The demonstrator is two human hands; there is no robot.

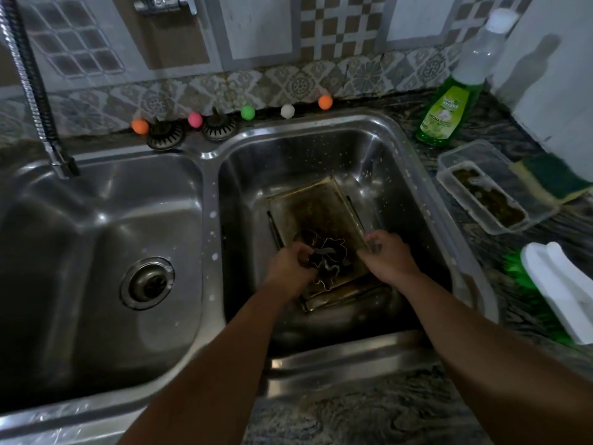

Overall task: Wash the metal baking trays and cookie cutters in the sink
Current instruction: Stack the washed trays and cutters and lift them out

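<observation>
The stained metal baking trays [316, 216] are lying stacked in the right basin [378, 162] of a double steel sink, the top tray sitting askew on the one below. The left hand [290, 268] is reaching into this basin, its grip curling around a cluster of metal cookie cutters [327, 261] that is resting on the near end of the top tray. The right hand [386, 256] is gripping the right edge of the top tray, fingers bending over the rim. The left basin [96, 239] is showing only its drain [147, 282], and a flexible faucet hose [32, 85] is hanging over its far corner. On the counter [481, 123] to the right, a green dish soap bottle [455, 91], a clear plastic container [491, 184], a sponge [552, 178] and a white-handled green brush [558, 287] are standing by.
</observation>
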